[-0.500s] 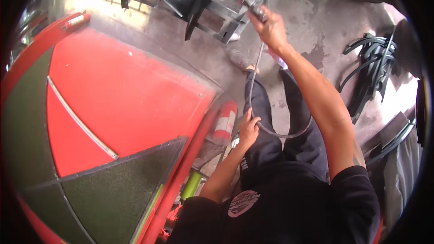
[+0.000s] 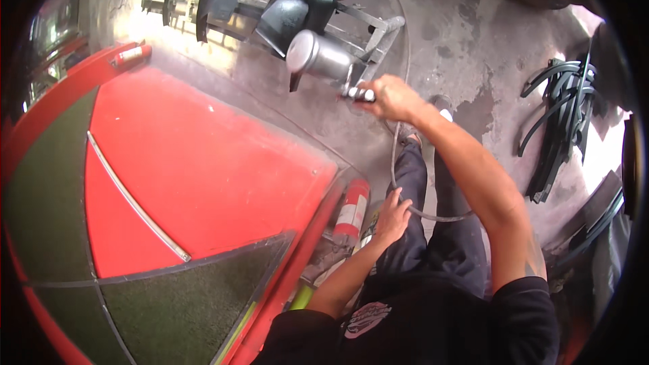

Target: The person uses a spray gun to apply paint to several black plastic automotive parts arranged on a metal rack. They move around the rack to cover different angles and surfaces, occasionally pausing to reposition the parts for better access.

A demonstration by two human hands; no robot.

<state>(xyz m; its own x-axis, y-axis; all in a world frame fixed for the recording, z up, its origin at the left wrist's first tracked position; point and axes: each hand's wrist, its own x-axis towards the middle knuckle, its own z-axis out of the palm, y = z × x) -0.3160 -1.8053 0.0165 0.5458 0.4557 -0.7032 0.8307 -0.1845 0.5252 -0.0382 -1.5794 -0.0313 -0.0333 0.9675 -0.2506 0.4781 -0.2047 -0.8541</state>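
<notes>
In my right hand [image 2: 393, 98] is a spray gun [image 2: 323, 59] with a round silver metal cup, tilted toward the left. My fingers wrap round its handle. A grey air hose [image 2: 408, 47] loops over the floor, and a stretch of it hangs down in front of my legs. My left hand [image 2: 395, 215] is closed on that hose near my left thigh. Beyond the gun, several glossy black curved parts [image 2: 291, 17] rest on a metal rack [image 2: 378, 39]; the cup overlaps the nearest one in view.
At my left stands a red surface [image 2: 216, 162] with dark green panels and a pale curved strip [image 2: 138, 196] on it. A red fire extinguisher [image 2: 351, 209] is beside its edge. Black curved strips [image 2: 558, 115] lie piled on the floor at the right.
My right hand has lowered toward me and swung the spray gun left, in front of the rack. My left hand keeps its grip on the hose. The whole view has shifted slightly.
</notes>
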